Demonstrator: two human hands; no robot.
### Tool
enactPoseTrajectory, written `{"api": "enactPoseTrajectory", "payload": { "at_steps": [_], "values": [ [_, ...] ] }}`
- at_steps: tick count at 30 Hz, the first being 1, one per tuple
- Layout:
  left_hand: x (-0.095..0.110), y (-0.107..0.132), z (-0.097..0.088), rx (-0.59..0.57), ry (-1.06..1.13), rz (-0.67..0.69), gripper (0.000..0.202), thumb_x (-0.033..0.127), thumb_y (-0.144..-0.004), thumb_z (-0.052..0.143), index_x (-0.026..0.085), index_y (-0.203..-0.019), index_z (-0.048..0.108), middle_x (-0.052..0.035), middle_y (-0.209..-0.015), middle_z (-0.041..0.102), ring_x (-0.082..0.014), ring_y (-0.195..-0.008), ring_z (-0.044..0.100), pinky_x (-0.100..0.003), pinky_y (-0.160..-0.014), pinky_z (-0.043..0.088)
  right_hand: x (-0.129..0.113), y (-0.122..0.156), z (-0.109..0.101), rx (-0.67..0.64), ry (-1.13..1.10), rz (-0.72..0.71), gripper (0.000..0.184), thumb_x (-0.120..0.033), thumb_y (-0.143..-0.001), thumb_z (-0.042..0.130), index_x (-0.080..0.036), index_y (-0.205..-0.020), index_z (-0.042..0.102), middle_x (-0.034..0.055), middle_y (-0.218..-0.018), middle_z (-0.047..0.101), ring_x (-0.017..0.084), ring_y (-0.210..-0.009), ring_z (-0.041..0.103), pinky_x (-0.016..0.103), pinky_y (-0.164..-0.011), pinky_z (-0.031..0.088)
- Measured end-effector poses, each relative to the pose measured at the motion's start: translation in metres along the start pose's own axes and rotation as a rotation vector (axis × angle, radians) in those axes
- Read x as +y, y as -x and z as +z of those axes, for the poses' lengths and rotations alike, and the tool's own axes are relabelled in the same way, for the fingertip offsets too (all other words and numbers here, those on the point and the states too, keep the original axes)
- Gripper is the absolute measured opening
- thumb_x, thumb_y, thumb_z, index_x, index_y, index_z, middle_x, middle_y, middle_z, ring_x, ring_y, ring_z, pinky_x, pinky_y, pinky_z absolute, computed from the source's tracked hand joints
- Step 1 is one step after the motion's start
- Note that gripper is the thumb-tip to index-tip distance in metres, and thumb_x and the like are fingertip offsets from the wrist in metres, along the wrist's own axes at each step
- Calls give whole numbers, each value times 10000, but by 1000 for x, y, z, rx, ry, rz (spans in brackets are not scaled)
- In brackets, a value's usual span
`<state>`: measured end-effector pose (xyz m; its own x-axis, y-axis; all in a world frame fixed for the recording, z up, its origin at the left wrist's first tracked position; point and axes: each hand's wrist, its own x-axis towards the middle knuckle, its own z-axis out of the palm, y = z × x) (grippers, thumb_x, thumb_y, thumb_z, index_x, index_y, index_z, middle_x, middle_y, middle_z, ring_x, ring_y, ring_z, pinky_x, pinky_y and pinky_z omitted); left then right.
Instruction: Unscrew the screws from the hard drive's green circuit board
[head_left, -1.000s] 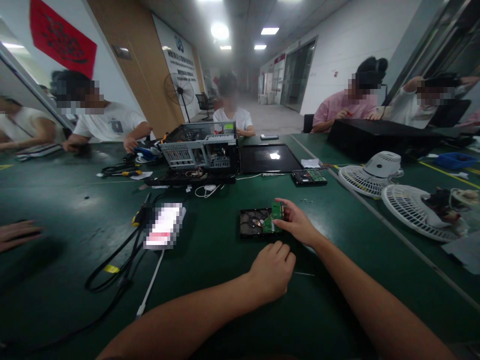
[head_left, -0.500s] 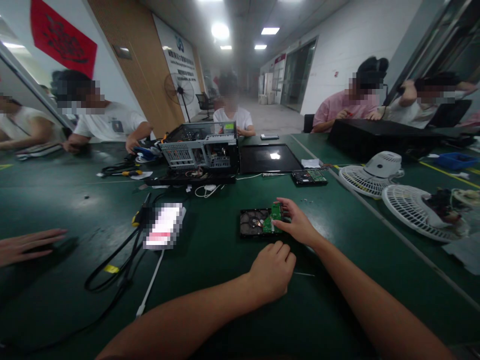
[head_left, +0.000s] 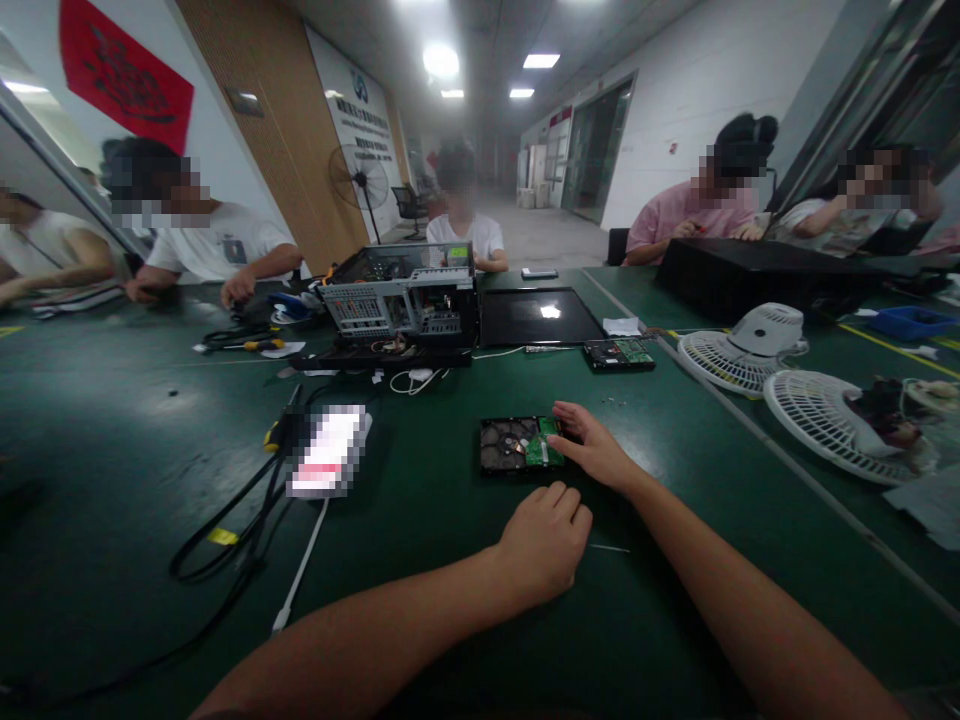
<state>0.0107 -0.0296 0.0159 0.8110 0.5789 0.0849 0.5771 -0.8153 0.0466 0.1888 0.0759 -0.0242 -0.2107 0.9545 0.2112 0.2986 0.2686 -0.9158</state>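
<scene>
A black hard drive [head_left: 504,445] lies on the green table [head_left: 420,520], its underside up. A small green circuit board [head_left: 541,448] rests nearly flat on the drive's right part. My right hand [head_left: 596,450] is at the drive's right edge, with fingers and thumb pinched on the board. My left hand [head_left: 544,540] rests on the table just in front of the drive, curled into a loose fist with nothing showing in it.
An open computer case [head_left: 401,300] and a black side panel [head_left: 536,315] stand behind. Another drive [head_left: 619,353] and two white fan grilles [head_left: 739,350] lie to the right. A phone [head_left: 328,450], a screwdriver [head_left: 276,430] and cables [head_left: 240,520] lie to the left. Several people sit around the table.
The green board was tilted up in my right hand and now lies almost flat on the drive. Another person's hand at the left edge has left the view.
</scene>
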Motion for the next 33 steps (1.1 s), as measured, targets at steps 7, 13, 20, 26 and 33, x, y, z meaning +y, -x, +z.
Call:
{"api": "enactPoseTrajectory", "payload": {
  "at_steps": [7,13,20,26,33],
  "values": [
    [1,-1,-2,-20,-2,-2,394,237,-789,691,109,-1142,571,-149,-1211,577,-283,-1107,502,-387,-913,487,2,0,2,22,32,34,488,-383,-853,734,-247,-1291,569,86,-1313,652,229,-1190,651,463,-1095,502],
    [0,0,-2,-12,18,2,423,256,-784,710,100,-1153,574,-157,-1238,568,-293,-1131,500,-392,-936,489,2,-1,0,90,80,65,440,-406,-859,719,-222,-1235,587,113,-1261,665,239,-1137,669,456,-1016,557],
    [0,0,-4,-29,18,-2,429,266,-800,707,94,-1169,568,-160,-1254,563,-299,-1146,500,-404,-955,488,-1,1,2,75,222,-1,552,-389,-817,768,-207,-1300,569,125,-1272,646,246,-1131,654,459,-1018,555],
    [0,0,-4,-37,16,-4,415,219,-797,681,107,-1179,562,-158,-1262,566,-296,-1163,495,-396,-956,481,-3,2,1,67,176,-14,569,-375,-807,782,-226,-1310,562,116,-1280,639,253,-1174,639,462,-1018,555],
    [1,0,-3,-15,15,1,412,224,-798,688,106,-1172,563,-159,-1238,571,-296,-1144,501,-397,-940,482,-6,2,1,69,173,-37,549,-374,-832,758,-250,-1331,566,107,-1337,616,255,-1190,633,469,-1024,554]
  ]
}}
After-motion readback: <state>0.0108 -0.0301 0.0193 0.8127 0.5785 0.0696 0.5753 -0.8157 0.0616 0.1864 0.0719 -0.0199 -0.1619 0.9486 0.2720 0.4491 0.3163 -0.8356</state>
